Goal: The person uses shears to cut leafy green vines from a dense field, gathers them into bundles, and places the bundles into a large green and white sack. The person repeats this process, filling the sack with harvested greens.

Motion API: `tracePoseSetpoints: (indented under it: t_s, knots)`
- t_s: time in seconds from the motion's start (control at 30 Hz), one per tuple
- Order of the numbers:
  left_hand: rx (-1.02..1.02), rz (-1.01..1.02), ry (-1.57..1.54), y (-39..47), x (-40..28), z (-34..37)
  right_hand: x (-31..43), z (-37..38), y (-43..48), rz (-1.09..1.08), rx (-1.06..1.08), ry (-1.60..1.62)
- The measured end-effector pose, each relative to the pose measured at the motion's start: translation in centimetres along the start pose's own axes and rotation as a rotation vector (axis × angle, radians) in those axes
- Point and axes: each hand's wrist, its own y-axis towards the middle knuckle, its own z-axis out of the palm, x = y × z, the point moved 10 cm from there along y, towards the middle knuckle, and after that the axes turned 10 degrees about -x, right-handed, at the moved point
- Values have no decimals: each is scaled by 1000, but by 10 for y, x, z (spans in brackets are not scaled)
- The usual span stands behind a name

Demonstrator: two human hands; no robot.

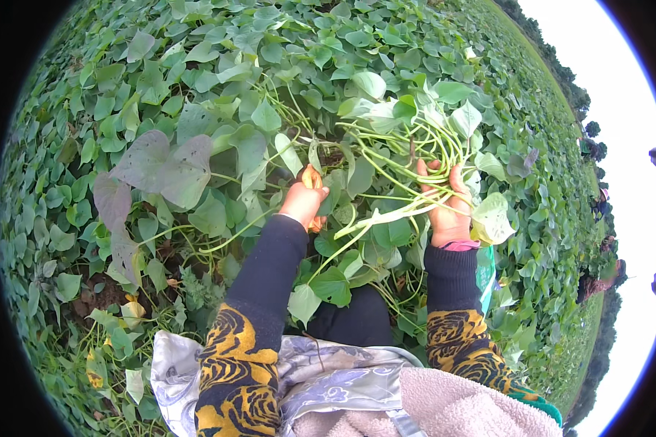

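My right hand [449,216] grips a loose bundle of long green leaf stalks [399,205]. The stalks fan out to the left and above the fingers, with heart-shaped leaves [466,119] at their upper ends. One pale leaf [492,219] hangs by the wrist. To the left, my left hand [304,201] is closed around something orange-yellow and crumpled [311,177], perhaps a withered leaf; the fist hides most of it. Sweet potato vines [235,147] surround both hands, and large purplish leaves [183,169] with small holes stand left of the left hand.
Dense foliage [328,38] spreads across the field. Bare brown soil [95,295] shows at lower left, near yellowed leaves [134,311]. A green printed bag [485,276] is beside my right forearm. Patterned cloth [339,388] covers my lap. Other people [601,278] are in the distance at right.
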Motion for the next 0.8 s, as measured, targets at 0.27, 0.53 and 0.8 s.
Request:
tracePoseSetpoints:
  t_s: [0.27,0.53,0.8]
  knots:
    - [-39,372,-172,-170,-60,-93,89,-8,-97,47,179,64]
    - [-10,763,241,-317,-106,39,2,27,-203,204,330,5]
    - [-448,902,264,-339,-67,-43,-16,53,-259,143,416,-9]
